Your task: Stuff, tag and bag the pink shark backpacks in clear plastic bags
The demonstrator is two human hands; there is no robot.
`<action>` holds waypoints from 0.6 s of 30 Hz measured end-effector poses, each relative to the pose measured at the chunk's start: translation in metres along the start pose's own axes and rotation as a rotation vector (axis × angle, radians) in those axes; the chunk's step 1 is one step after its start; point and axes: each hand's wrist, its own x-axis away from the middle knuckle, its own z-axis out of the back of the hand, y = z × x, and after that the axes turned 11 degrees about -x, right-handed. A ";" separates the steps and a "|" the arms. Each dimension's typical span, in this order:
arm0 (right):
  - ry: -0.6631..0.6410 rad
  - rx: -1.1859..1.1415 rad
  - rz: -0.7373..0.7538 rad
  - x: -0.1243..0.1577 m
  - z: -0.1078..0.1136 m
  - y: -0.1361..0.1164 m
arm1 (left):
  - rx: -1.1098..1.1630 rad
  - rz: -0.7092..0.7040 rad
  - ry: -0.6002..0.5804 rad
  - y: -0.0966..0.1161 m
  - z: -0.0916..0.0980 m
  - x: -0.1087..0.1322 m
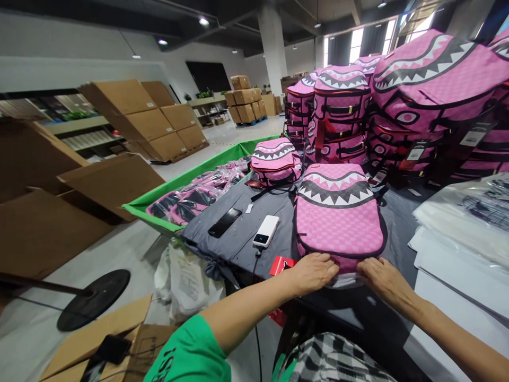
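Observation:
A pink checkered backpack (338, 223) with black trim and a white-toothed shark-mouth band lies face up on the dark cloth-covered table (250, 265). My left hand (316, 273) is closed at its near left edge. At the near right edge my right hand (384, 278) is closed as well, with the fingertips curled out of sight against the bag. Some whitish material (347, 281) shows between the hands under the backpack's near end. Just left of my left hand lies a red tag (282, 264).
Stacked pink backpacks (342, 111) and a smaller pink bag (275, 162) stand behind. A black phone (225, 222) and a white power bank (266, 231) lie left. White plastic bags (473, 217) are piled right. A green-rimmed bin (147, 209) holds wrapped bags; cartons (139, 119) stand beyond.

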 end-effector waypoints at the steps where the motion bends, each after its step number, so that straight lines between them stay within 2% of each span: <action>1: -0.019 0.026 -0.013 -0.002 -0.001 -0.002 | -0.006 -0.006 -0.007 0.000 0.001 -0.001; 6: -0.094 0.078 -0.152 -0.009 -0.002 -0.014 | -0.016 -0.019 0.024 0.001 0.000 -0.003; 9: -0.091 -0.063 -0.217 -0.006 0.000 -0.015 | 0.028 -0.074 0.054 0.001 0.001 -0.005; 12: -0.068 -0.220 -0.225 -0.001 0.001 -0.010 | 0.127 -0.124 0.015 -0.007 0.004 -0.009; 16: 0.027 -0.286 -0.200 0.003 -0.003 -0.004 | 0.256 -0.103 -0.123 -0.018 0.007 -0.017; 18: 0.118 -0.250 -0.156 0.004 -0.006 -0.008 | 0.256 -0.096 -0.125 -0.013 0.003 -0.017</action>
